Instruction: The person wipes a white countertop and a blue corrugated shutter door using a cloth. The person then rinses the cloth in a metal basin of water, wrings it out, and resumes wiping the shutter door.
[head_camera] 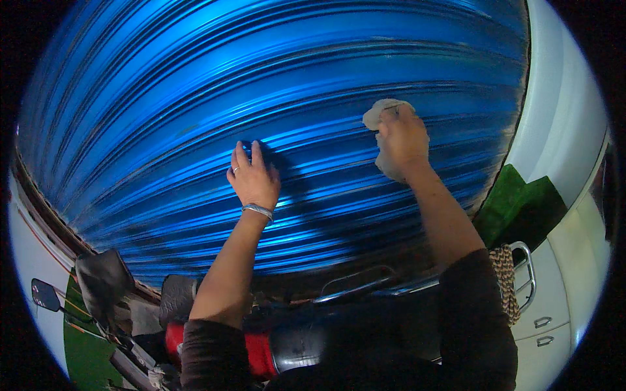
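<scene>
A blue corrugated metal roller shutter (pixel 323 68) fills most of the view, its glossy ribs running across from side to side. My left hand (pixel 255 178) rests its spread fingertips against the ribs near the middle and holds nothing. It wears a ring and a metal bracelet (pixel 258 211). Farther right and a little higher, my right hand (pixel 405 137) presses a pale cloth (pixel 389 168) to the shutter. The cloth bunches out above the fingers and below the palm, and part of it is hidden under the hand.
Between me and the shutter stands a motorcycle with a red tank (pixel 259 354), a black seat (pixel 298 344) and a mirror (pixel 45 294). At right are a chrome rail (pixel 527 278), a white cabinet (pixel 543 308) and green matting (pixel 508 205). A pale wall (pixel 562 97) borders the shutter.
</scene>
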Tool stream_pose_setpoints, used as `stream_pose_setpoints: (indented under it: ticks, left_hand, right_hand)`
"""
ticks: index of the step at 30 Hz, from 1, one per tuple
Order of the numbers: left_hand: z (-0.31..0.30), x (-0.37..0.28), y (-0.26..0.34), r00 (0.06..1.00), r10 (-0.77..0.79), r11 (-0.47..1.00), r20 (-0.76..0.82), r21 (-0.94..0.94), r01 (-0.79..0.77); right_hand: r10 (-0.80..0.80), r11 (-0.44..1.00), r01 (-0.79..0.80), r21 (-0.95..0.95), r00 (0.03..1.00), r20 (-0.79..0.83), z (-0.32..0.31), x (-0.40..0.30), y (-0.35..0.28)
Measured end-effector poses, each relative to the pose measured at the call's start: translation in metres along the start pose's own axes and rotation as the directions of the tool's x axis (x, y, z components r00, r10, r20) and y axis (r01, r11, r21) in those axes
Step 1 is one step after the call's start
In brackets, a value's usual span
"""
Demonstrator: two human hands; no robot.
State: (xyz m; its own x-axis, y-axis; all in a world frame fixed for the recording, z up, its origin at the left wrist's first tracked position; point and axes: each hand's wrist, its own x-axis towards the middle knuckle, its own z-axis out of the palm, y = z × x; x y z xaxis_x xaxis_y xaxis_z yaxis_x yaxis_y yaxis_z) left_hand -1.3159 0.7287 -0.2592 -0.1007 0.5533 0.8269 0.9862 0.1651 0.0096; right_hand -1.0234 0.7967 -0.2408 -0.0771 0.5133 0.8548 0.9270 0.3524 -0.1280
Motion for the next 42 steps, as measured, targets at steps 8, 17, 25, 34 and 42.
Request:
stream_pose_setpoints:
  ticks: [8,17,25,34,42]
  left_hand:
    - [-0.003,0.004,0.088,0.966,0.251,0.963,0.062,-0.115,-0.242]
    - [0.005,0.001,0.156,0.924,0.357,0.933,0.141,-0.106,-0.344]
    - [0.021,-0.001,0.172,0.946,0.307,0.951,0.108,-0.062,-0.301]
    - [0.031,-0.002,0.178,0.946,0.324,0.946,0.021,-0.016,-0.323]
    - [0.031,-0.002,0.175,0.947,0.320,0.947,-0.001,0.011,-0.320]
  right_hand:
    - [0.076,0.996,-0.078,-0.038,0.996,-0.045,0.007,-0.006,0.071]
    - [0.211,0.976,-0.216,-0.027,0.970,-0.118,-0.004,-0.008,0.141]
    - [0.408,0.911,-0.412,-0.013,0.907,-0.104,-0.011,-0.001,0.212]
    - [0.594,0.802,-0.597,-0.028,0.801,-0.077,-0.019,0.021,0.344]
    - [0.633,0.772,-0.635,-0.010,0.770,-0.083,-0.016,0.028,0.381]
